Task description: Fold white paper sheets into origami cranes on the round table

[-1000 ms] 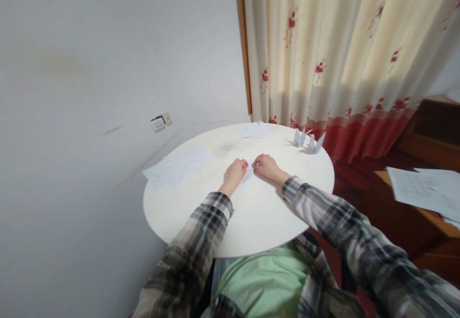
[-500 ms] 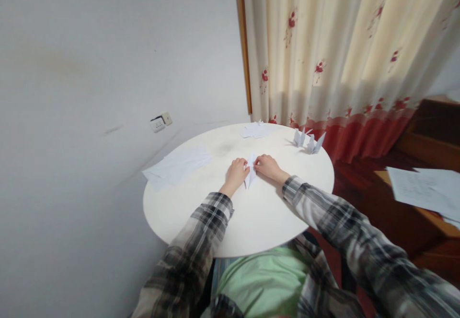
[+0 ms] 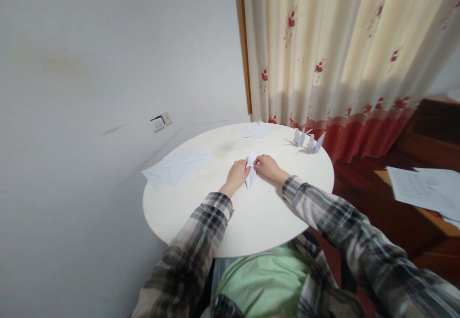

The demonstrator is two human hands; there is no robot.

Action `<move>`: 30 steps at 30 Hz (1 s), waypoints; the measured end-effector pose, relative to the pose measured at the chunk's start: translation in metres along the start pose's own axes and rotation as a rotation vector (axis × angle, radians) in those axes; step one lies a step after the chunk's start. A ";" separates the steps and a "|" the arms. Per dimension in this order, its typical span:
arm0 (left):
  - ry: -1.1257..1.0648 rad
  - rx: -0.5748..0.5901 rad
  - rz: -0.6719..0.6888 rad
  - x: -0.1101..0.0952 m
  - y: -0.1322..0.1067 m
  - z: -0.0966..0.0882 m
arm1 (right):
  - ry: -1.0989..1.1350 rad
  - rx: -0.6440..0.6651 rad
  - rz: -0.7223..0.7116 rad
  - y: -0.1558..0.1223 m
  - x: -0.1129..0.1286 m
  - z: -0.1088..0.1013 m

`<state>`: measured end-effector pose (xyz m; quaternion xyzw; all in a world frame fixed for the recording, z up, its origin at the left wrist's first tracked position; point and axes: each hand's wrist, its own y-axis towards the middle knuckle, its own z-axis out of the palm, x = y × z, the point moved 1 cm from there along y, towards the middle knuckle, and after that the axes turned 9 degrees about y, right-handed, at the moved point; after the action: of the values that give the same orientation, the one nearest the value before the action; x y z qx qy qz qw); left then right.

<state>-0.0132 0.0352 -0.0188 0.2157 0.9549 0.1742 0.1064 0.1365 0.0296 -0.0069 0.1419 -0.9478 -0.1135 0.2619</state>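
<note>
A narrow folded piece of white paper [image 3: 251,178] lies on the round white table [image 3: 251,227], its long points running toward and away from me. From the left, my left hand [image 3: 237,172] presses on its edge with the fingers drawn together. My right hand [image 3: 266,166] pinches the opposite edge between thumb and bent fingers. Both hands rest low at the tabletop and cover part of the paper's sides, so the finer folds are hidden.
Two folded paper cranes [image 3: 299,137] stand at the table's far right. Loose white sheets [image 3: 179,164] lie at the left, and more paper [image 3: 256,130] at the back. A wall is on the left, a curtain [image 3: 323,44] behind. Printed sheets [image 3: 424,191] lie on brown furniture at right.
My left hand's fingers have shifted slightly, baring more of the paper's far point. The right hand stays in nearly the same place.
</note>
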 end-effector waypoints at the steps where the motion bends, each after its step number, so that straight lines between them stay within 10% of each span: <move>1: -0.018 -0.005 0.001 0.000 0.000 0.000 | 0.001 -0.001 -0.003 0.000 0.000 0.000; 30: -0.359 -0.109 -0.108 0.000 0.000 0.001 | 0.176 -0.036 -0.059 0.004 -0.005 0.007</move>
<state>-0.0131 0.0360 -0.0198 0.1856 0.9199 0.1784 0.2959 0.1367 0.0357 -0.0139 0.1747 -0.9143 -0.1254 0.3432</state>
